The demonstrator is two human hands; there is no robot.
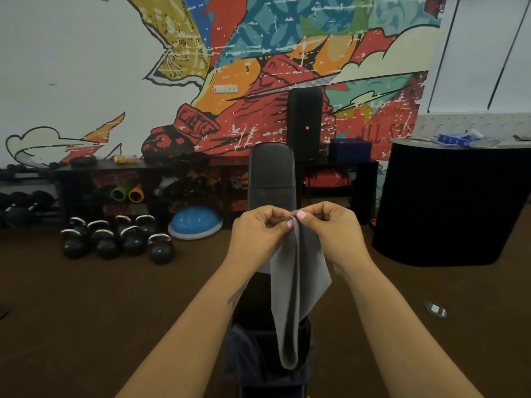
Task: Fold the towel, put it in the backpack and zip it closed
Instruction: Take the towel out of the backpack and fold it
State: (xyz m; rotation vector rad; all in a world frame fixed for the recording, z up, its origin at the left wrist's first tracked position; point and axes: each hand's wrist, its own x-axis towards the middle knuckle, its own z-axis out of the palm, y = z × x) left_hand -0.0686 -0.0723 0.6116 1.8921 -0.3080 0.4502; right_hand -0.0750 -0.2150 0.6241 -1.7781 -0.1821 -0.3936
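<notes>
The grey towel (297, 285) hangs at centre frame, doubled lengthwise so its fold loops at the bottom, with its top corners brought together between the two hands. The left hand (258, 234) and the right hand (333, 228) each pinch the upper edge with thumb and forefinger, knuckles nearly touching, so both grips are narrow and closed on the cloth. By my reading the folding step is in hand and only partly done: the strip is long and would likely need halving once or twice more. Just below the towel, at lower centre, a dark backpack (247, 351) sits on the black bench (271, 173); whether its zip stands open I cannot tell. The next move calls for keeping the edges aligned while bringing the low loop up to the pinched corners. Further out, a tall black speaker (305, 122) in the upper middle bears a small "JBL" badge; the mural's lettering is too broken to read.
</notes>
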